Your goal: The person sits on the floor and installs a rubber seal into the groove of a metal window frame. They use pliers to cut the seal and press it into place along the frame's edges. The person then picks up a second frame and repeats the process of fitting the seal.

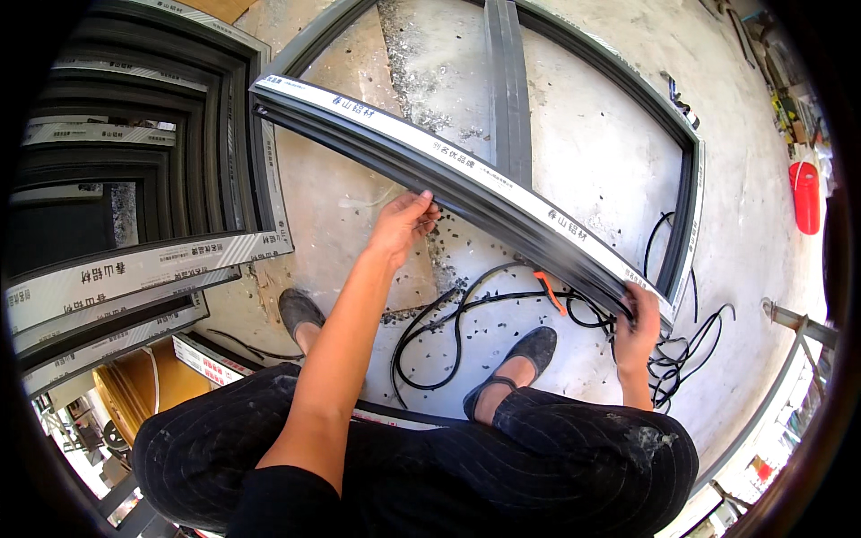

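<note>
A large dark-grey metal window frame (509,99) with a crossbar stands tilted before me, its near bar faced with printed white film. The fingers of my left hand (408,226) are closed on the lower edge of that bar, left of its middle. My right hand (636,330) is by the bar's right end, fingers curled at the grooved side, pinching what looks like a black rubber strip (457,336). Long loops of this strip lie on the floor below and pile up beside the right hand. What sits under the right fingertips is partly hidden.
Several similar frames (148,260) are stacked at the left. An orange-handled tool (549,293) lies among the strip loops between my feet and the frame. Small black scraps litter the floor (592,125). A red cylinder (804,197) and a metal rail (794,327) are at the right.
</note>
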`<state>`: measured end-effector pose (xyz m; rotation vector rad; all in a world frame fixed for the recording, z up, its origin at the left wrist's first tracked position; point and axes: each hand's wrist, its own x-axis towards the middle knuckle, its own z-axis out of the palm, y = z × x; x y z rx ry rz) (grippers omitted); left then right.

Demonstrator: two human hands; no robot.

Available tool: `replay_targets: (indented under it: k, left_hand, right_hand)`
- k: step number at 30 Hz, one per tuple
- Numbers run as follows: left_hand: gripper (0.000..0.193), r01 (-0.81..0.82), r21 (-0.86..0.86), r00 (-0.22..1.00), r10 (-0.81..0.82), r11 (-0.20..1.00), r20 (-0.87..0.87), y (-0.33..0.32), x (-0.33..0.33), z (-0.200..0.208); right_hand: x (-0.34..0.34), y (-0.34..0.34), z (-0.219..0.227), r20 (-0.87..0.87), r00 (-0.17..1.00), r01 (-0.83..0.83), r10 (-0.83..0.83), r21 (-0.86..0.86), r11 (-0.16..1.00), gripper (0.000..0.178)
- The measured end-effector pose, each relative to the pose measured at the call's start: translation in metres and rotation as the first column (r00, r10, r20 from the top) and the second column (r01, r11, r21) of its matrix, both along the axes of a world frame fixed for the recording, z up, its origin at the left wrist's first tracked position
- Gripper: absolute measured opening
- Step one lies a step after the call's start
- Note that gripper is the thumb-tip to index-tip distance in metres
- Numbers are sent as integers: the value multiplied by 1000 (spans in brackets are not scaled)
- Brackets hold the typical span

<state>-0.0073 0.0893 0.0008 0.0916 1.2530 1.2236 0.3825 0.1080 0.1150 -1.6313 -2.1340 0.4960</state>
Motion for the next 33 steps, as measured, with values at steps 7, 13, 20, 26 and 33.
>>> replay_targets:
  k: [7,13,20,26,33]
  left_hand:
    - [22,17,-26,997,-19,1000,-75,-1,15,-2]
    - [24,-47,-38,970,37,998,-239,2,25,-8]
    - [24,24,-66,995,-30,998,-90,0,55,5]
    - [26,29,-149,982,-56,988,-180,4,59,9]
    - [28,123,-121,978,-141,985,-156,-1,77,-3]
  right_hand:
    - [105,-14,-25,16,956,292,-293,49,955,45]
    - [92,-3,-14,269,927,214,-261,190,958,55]
    - [88,-2,-16,367,898,180,-243,198,963,62]
    - [85,1,-23,379,888,174,-262,250,953,66]
    - [88,4,-19,399,901,94,-173,209,973,67]
